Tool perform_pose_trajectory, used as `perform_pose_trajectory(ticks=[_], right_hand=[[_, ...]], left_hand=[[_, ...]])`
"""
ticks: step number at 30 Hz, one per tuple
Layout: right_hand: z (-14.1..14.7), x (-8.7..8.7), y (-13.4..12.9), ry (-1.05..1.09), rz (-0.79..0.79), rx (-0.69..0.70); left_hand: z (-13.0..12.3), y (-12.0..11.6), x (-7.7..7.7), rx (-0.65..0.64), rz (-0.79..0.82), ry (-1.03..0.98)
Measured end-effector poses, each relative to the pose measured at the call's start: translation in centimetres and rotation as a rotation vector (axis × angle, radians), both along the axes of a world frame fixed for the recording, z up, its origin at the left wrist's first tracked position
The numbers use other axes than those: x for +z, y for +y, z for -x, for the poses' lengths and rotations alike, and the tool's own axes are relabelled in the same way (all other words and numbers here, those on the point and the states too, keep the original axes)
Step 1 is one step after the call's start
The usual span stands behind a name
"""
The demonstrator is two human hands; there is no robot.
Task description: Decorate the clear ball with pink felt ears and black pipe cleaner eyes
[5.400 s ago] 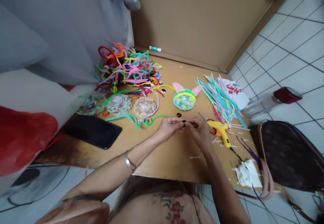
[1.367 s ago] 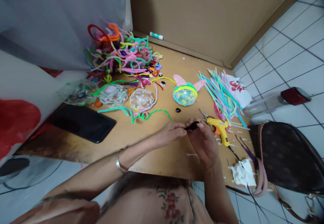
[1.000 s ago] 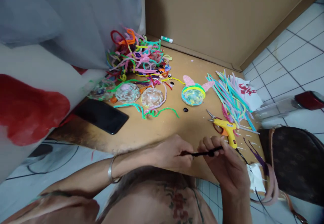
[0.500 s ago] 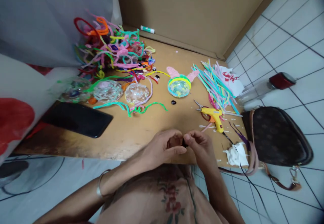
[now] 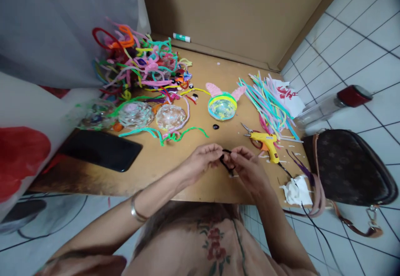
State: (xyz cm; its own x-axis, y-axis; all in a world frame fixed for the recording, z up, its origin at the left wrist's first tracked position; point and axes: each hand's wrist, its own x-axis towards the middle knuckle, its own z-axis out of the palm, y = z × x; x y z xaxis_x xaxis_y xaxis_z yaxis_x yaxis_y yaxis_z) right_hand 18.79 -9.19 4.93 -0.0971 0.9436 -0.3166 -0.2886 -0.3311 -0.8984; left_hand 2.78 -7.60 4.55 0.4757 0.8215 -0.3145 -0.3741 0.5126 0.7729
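Note:
A black pipe cleaner (image 5: 226, 165), bent into a loop, is stretched between both hands just above the table's front edge. My left hand (image 5: 204, 161) pinches its upper left part between thumb and fingers. From the other side my right hand (image 5: 250, 168) grips it with thumb and forefinger. Beyond the hands sits a small bowl-like form (image 5: 222, 108) in green, yellow and blue with two pink ears (image 5: 213, 88). A small black oval piece (image 5: 216, 127) lies between it and my hands.
Right of my hands lie a yellow glue gun (image 5: 267, 142), pliers (image 5: 246, 128), loose pipe cleaners (image 5: 268, 105) and crumpled tissue (image 5: 296, 190). A bottle (image 5: 331, 107) and a brown bag (image 5: 350, 165) stand at the right. Leftward are a phone (image 5: 101, 150), clear domes (image 5: 171, 117) and a tangled pile (image 5: 137, 59).
My left fingers have closed from a loose curve into a pinch. The black pipe cleaner, mostly hidden before, now shows as a loop. Both hands have risen slightly farther over the table.

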Motion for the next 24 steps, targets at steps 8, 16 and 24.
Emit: perform_pose_trajectory(ticks=[8, 16, 24], right_hand=[[-0.8, 2.4, 6.0, -0.025, -0.130, 0.033], [-2.2, 4.0, 2.9, 0.060, -0.119, -0.072], [-0.9, 2.4, 1.9, 0.224, -0.046, -0.128]], left_hand=[[0.8, 5.3, 1.4, -0.140, -0.223, 0.171], [3.7, 2.8, 1.3, -0.139, -0.245, 0.080], [0.4, 1.4, 2.3, 0.242, 0.110, -0.398]])
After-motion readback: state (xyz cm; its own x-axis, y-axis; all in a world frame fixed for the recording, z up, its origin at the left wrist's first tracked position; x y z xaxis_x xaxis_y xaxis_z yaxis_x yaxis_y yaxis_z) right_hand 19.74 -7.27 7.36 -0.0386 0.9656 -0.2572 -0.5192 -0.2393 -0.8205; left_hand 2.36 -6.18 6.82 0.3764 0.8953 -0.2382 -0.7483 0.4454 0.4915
